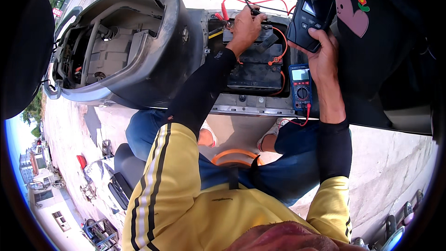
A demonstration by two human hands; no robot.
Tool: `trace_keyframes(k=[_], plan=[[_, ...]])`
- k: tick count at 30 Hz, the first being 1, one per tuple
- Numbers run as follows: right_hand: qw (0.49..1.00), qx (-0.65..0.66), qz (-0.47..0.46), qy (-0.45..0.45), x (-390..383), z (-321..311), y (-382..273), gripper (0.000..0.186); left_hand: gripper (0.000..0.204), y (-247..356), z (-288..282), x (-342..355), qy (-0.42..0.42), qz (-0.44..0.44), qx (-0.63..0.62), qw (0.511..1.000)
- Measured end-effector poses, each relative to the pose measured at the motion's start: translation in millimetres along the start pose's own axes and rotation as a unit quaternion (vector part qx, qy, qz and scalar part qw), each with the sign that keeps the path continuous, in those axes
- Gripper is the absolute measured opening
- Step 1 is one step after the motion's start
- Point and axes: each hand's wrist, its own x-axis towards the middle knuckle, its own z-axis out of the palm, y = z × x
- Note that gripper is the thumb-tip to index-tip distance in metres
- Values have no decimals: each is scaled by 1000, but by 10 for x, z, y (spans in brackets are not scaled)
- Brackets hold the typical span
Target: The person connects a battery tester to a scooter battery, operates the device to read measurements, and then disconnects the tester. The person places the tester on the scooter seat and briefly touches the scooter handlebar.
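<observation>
My left hand (247, 30) reaches over the upper battery (267, 32) in the scooter's open compartment, its fingers closed around a black clamp (255, 11) on a black lead. A red clamp (225, 12) with a red lead is beside that hand, at the upper left of the batteries. In my right hand (325, 56) is a black handheld battery tester (307, 35), gripped by its lower end with the thumb on the front; its screen looks dark. Just below the tester, a blue multimeter (302, 88) lies at the compartment's right edge with a red lead plugged in.
Another battery (255, 75) sits nearer me, with orange cables (277, 59) beside it. The scooter's grey rear body (172, 42) rises at left. A black cover with a cartoon bear (348, 9) is at right. Below, an orange ring-shaped object (234, 151) lies between my legs.
</observation>
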Motion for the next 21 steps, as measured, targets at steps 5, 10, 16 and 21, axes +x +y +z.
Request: trace_keyframes(k=[5, 10, 16, 21], plan=[[999, 33, 16, -26, 12, -101, -2, 45, 19, 313, -347, 117, 43, 94, 9, 995], [997, 44, 25, -49, -33, -57, -47, 42, 22, 131, -917, 385, 46, -108, 27, 993], [997, 38, 27, -59, -48, -88, -37, 42, 51, 68, -975, 399, -89, -155, 361, 915], [998, 32, 20, -59, -68, -70, -36, 40, 60, -40, -948, 377, -63, -192, 361, 910]])
